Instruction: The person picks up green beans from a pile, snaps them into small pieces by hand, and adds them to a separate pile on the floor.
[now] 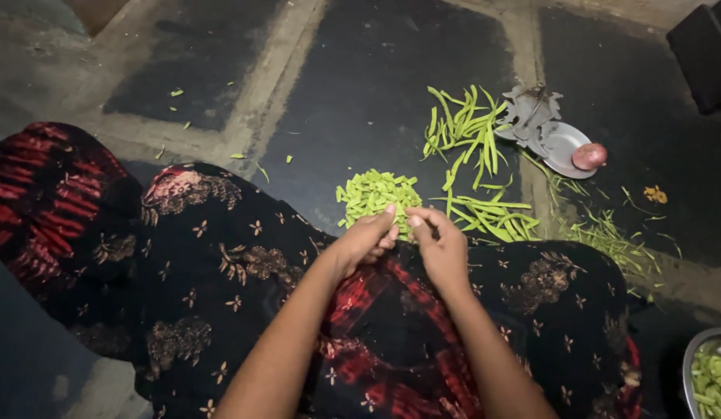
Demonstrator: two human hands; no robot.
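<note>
Both hands meet over my lap, above the near edge of a heap of cut green bean pieces point(373, 194) on the dark floor. My left hand point(363, 239) and my right hand point(440, 247) pinch a small bean piece point(405, 223) between their fingertips. Whole green beans point(463, 128) lie in a loose pile farther out, with more long beans point(496, 217) just right of my right hand. My legs are covered by a black and red flowered cloth point(244, 271).
A metal plate point(566, 143) with a reddish onion point(589, 156) and a metal cutter stands at the right. Thin green trimmings point(608, 237) are scattered beside it. A steel bowl point(709, 372) of cut beans sits at the bottom right corner.
</note>
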